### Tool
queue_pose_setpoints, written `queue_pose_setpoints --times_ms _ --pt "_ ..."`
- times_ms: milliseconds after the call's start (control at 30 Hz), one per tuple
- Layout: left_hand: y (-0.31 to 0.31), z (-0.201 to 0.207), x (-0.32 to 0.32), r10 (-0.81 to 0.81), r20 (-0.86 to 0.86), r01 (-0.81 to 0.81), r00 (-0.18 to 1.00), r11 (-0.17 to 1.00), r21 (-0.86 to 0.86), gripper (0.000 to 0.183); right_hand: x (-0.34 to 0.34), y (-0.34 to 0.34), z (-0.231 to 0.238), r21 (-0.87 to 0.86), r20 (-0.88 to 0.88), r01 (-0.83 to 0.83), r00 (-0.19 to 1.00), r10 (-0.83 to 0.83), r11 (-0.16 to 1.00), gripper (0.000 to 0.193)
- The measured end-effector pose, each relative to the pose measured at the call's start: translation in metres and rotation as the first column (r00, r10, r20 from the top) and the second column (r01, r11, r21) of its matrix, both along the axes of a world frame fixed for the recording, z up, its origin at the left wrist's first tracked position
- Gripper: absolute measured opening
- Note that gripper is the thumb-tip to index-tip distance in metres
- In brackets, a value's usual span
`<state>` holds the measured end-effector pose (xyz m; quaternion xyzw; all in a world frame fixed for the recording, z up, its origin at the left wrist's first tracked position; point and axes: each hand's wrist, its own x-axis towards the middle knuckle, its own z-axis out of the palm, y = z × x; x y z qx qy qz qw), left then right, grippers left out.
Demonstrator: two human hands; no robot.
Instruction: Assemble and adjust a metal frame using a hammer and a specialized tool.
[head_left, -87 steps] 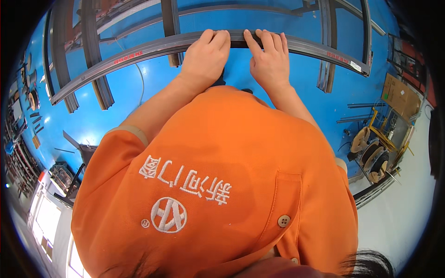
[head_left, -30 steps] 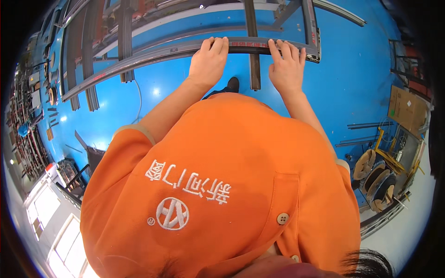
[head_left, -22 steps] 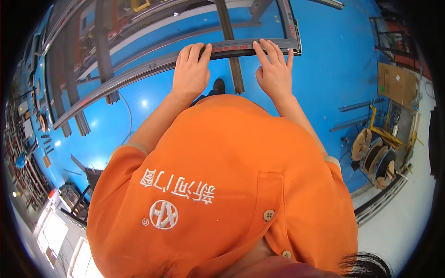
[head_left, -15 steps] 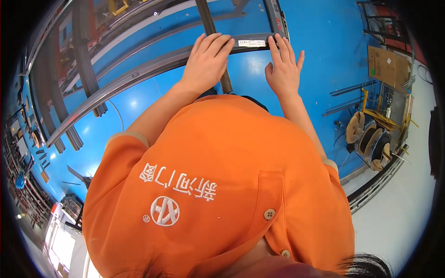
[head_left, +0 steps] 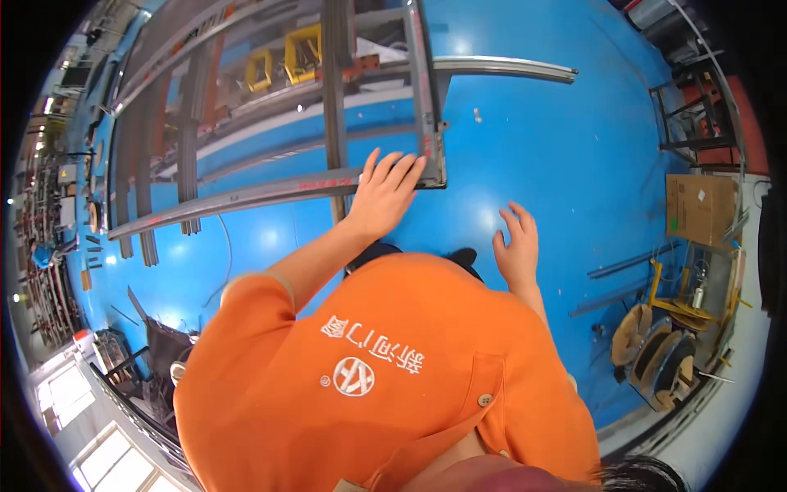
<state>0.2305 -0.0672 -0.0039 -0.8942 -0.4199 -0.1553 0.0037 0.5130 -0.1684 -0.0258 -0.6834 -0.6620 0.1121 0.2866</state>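
A large grey metal window frame (head_left: pixel 246 195) lies raised above the floor at the upper left, its near rail running across in front of me. My left hand (head_left: pixel 384 197) rests on that rail close to the right corner, its fingers stretched out flat across the top. Beneath that palm part of the rail is hidden. Off to the right of the corner, my right hand (head_left: pixel 516 248) hangs over the blue floor, touching nothing, with its fingers loosely bent and apart.
Grey support bars (head_left: pixel 334 107) pass under the frame. A long metal profile (head_left: pixel 508 67) sticks out beyond its right side. At the right stand a cardboard box (head_left: pixel 699 209), cable reels (head_left: pixel 656 353) and a yellow metal stand (head_left: pixel 680 302). Thin bars (head_left: pixel 627 261) lie on the floor nearby.
My right hand has left the rail and dropped back to the right. My left hand has slid toward the corner, where the white label no longer shows. The view has shifted, revealing more of the frame.
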Motion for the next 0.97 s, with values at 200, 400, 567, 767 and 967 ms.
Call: queue_pose_setpoints --times_ms 200,400,567,767,967 --pt "-0.019 0.006 0.028 0.189 -0.122 -0.191 0.974 0.981 -0.005 0.066 0.094 -0.029 -0.009 -0.276 -0.105 -0.017 0.994 -0.012 0.961 0.032" --pt "-0.011 0.021 0.052 0.318 -0.339 -0.328 0.885 0.944 0.029 0.051 0.16 0.016 -0.021 -0.36 -0.168 -0.119 0.984 0.06 0.925 0.03" --pt "0.055 0.09 0.124 0.417 -0.574 -0.629 0.705 0.741 -0.235 0.037 0.212 0.078 -0.024 -0.415 -0.173 -0.204 0.974 0.143 0.887 0.031" --pt "0.172 0.049 0.197 0.479 -0.35 -0.573 0.805 0.779 -0.253 0.028 0.316 0.15 -0.051 -0.569 -0.192 -0.227 0.971 0.14 0.79 0.034" --pt "0.312 -0.043 0.298 0.31 -0.223 -0.378 0.924 0.824 -0.423 0.031 0.539 0.093 -0.252 -0.84 -0.156 -0.004 0.959 -0.235 0.543 0.04"
